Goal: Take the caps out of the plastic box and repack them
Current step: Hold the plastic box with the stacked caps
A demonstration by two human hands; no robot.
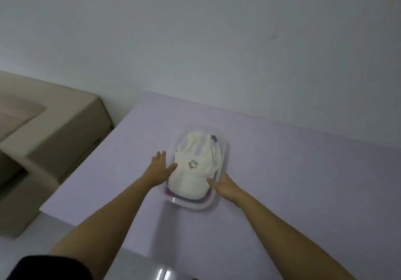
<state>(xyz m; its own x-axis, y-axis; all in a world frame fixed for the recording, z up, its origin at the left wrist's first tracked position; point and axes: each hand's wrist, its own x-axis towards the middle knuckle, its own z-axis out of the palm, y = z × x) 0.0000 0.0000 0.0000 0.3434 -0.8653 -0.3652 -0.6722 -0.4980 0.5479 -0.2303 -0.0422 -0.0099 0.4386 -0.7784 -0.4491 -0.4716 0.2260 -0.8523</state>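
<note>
A clear plastic box (213,204) stands in the middle of a pale lilac table (293,171). A white cap (195,171) with a small coloured emblem lies on top inside it. Darker purple fabric shows beneath the white cap at the near and far ends. My left hand (160,166) lies against the box's left side, fingers spread, thumb touching the cap. My right hand (223,184) rests at the box's near right edge, fingers pointing at the cap. Neither hand holds anything.
A beige sofa (54,132) stands to the left of the table, close to its left edge. A plain white wall (217,40) runs behind the table. The table's near edge lies just below my forearms.
</note>
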